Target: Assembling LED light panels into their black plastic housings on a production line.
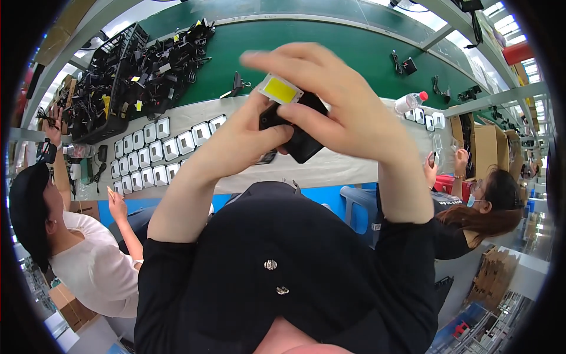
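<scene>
Above the bench, close to my chest, both my hands meet around a black box-shaped housing (pixel 305 140). My left hand (pixel 239 141) is closed on its left side, with the thumb across the front. A small LED panel (pixel 279 89), yellow with a pale metal border, lies at the housing's upper end. At the panel's lower right corner presses the thumb of my right hand (pixel 342 97), whose index finger stretches out to the left above it, slightly blurred. Where the other right fingers touch the panel or housing is hidden.
Rows of white-and-black square lamp housings (pixel 156 150) stand on the left bench. Behind them, a black crate (pixel 121 115) overflows with cabled black parts. A bottle with a red cap (pixel 411 102) lies at right. One person (pixel 88 259) sits left, another (pixel 477 206) right.
</scene>
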The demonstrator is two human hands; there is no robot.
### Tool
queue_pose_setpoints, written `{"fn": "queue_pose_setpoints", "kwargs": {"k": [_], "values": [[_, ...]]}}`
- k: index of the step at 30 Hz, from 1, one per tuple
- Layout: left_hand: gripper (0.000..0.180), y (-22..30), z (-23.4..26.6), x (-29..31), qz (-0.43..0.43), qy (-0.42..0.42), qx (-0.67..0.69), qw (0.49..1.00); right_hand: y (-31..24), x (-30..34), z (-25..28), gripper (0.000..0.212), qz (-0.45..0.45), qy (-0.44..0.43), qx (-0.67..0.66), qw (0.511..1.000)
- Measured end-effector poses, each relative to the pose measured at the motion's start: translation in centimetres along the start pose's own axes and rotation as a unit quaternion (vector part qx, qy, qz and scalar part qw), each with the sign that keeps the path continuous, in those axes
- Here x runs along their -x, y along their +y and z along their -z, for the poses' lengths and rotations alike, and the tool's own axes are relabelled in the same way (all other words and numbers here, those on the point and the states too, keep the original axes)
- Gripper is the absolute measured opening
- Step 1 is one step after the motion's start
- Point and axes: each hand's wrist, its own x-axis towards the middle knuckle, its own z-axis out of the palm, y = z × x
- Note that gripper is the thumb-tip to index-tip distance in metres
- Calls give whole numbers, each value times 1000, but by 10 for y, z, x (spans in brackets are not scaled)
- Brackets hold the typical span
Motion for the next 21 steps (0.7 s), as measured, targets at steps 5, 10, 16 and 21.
{"fn": "queue_pose_setpoints", "kwargs": {"k": [5,10,16,21], "values": [[50,-1,0,13,-18,7,175,984,1,-6,10,18,-184,-9,-51,982],[41,-8,-9,36,9,69,261,963,-6,26,-19,18,-258,177,-234,921],[29,-22,3,49,-39,143,236,960,-22,37,-22,16,-111,106,-64,986],[28,-13,5,63,-79,146,205,965,-44,29,-17,19,-32,31,59,997]]}}
